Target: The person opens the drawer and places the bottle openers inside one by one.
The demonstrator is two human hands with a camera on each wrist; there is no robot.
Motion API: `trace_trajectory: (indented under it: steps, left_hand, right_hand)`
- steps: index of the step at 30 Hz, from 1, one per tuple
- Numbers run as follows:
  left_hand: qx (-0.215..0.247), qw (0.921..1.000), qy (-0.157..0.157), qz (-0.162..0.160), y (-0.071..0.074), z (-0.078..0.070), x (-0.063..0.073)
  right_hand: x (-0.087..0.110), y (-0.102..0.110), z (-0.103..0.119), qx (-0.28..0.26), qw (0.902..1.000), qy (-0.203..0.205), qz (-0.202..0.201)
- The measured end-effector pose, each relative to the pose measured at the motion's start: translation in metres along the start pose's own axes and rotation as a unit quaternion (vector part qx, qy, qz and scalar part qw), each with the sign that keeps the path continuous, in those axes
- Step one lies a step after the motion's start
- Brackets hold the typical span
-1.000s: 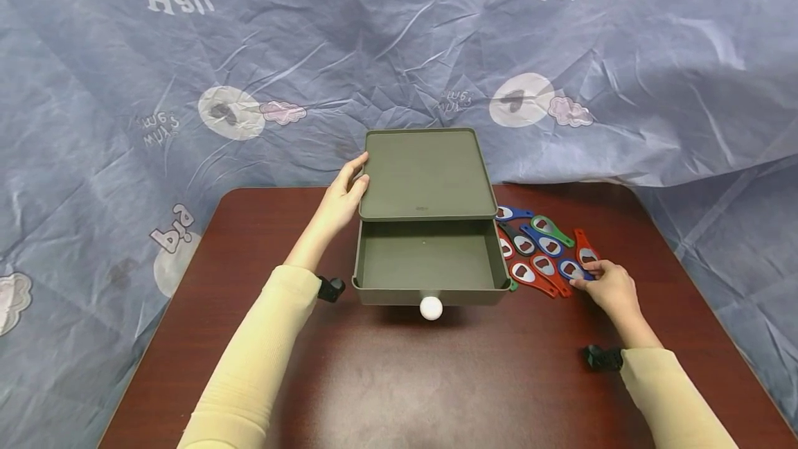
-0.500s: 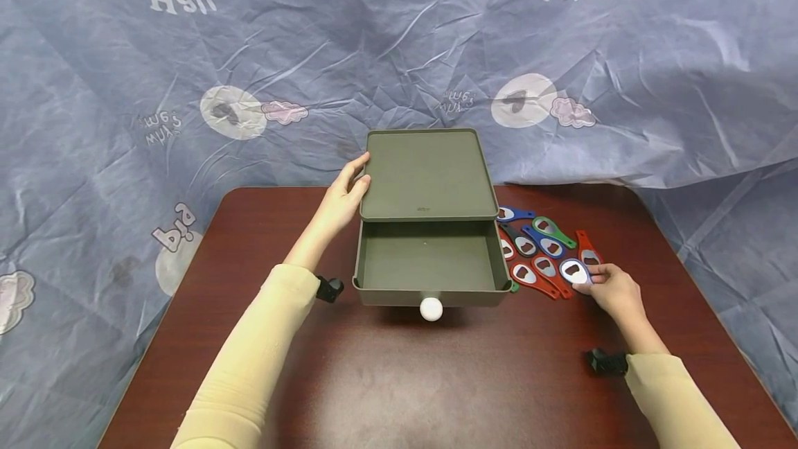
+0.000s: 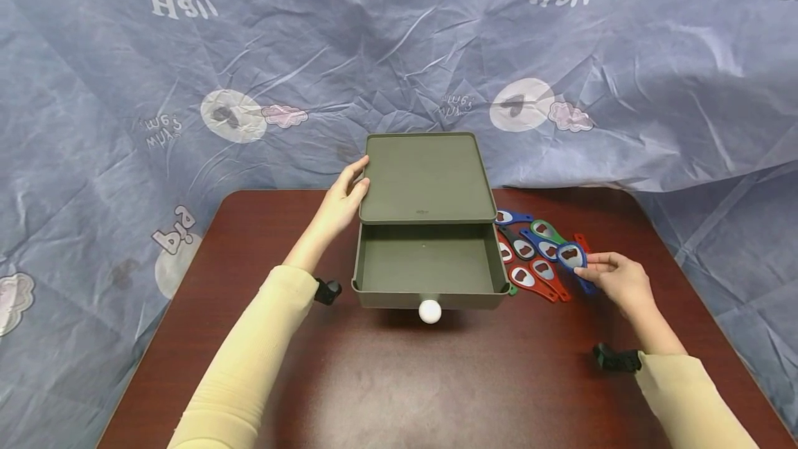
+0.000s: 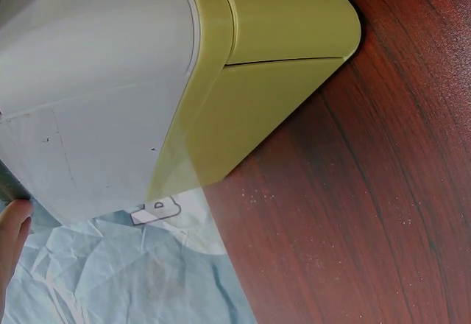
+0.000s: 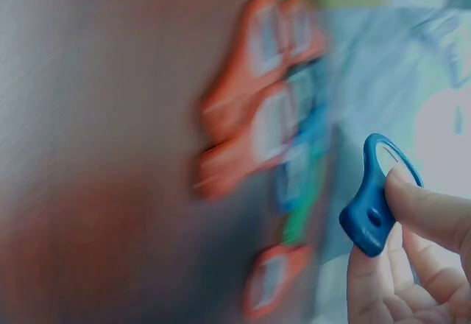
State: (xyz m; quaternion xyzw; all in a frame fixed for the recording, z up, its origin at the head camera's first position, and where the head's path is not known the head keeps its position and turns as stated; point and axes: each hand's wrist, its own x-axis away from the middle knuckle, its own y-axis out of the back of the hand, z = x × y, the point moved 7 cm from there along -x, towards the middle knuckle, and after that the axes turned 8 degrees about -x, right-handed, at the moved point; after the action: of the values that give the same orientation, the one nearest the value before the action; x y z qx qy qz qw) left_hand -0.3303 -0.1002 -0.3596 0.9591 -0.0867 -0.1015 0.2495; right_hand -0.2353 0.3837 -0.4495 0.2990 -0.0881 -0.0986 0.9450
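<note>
A blue bottle opener (image 3: 571, 256) is pinched between the thumb and fingers of my right hand (image 3: 625, 284), above the right side of the table. The right wrist view shows the same opener (image 5: 366, 217) tilted, its handle end toward the camera. My left hand (image 3: 340, 202) rests its fingertips against the left edge of an olive-green box (image 3: 427, 179). That box has its drawer (image 3: 430, 262) pulled out, with a white round knob (image 3: 430, 311) on the front; nothing shows inside. In the left wrist view, only part of the left hand (image 4: 11, 236) appears beside the box's pale side (image 4: 96, 103).
Right of the box lie several bottle openers: red (image 3: 532, 282), green (image 3: 544, 230), black (image 3: 522, 248) and blue (image 3: 513, 217). Some sit close against the drawer's right side. Behind the dark wooden table (image 3: 474, 380) hangs a blue-grey printed cloth (image 3: 349, 54).
My right hand has lifted the blue bottle opener off the table, its round head tipping up, and has shifted slightly right. The left hand and the box stay in place.
</note>
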Motion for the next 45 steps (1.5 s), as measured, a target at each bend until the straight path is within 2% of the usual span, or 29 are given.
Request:
trace_trajectory:
  steps: [6, 12, 16, 21, 26, 35, 41, 45]
  left_hand:
    - [0.001, 1.0000, 0.001, 0.000, -0.001, -0.001, -0.001]
    - [-0.009, 1.0000, 0.002, 0.002, 0.000, -0.001, 0.000]
    - [-0.005, 1.0000, 0.003, 0.000, 0.000, -0.001, 0.000]
    - [0.001, 1.0000, 0.002, -0.002, 0.000, -0.001, 0.000]
    - [0.001, 1.0000, 0.000, -0.003, -0.001, -0.001, 0.001]
    - [-0.001, 1.0000, 0.003, -0.001, 0.000, -0.002, 0.001]
    - [0.001, 1.0000, 0.002, -0.003, -0.001, -0.003, 0.001]
    - [0.006, 1.0000, -0.001, -0.003, -0.001, -0.004, 0.001]
  right_hand:
    - [0.011, 0.002, 0.066, -0.094, 0.9943, 0.036, 0.036]
    - [0.032, -0.002, 0.137, -0.123, 0.9866, 0.090, 0.058]
    - [0.048, -0.015, 0.177, -0.140, 0.9798, 0.115, 0.086]
    - [0.063, -0.040, 0.212, -0.160, 0.9699, 0.127, 0.133]
    - [0.074, -0.069, 0.231, -0.134, 0.9638, 0.147, 0.177]
    - [0.093, -0.118, 0.239, 0.000, 0.9513, 0.212, 0.224]
    - [0.099, -0.134, 0.243, 0.073, 0.9375, 0.244, 0.237]
    - [0.100, -0.138, 0.244, 0.103, 0.9315, 0.250, 0.244]
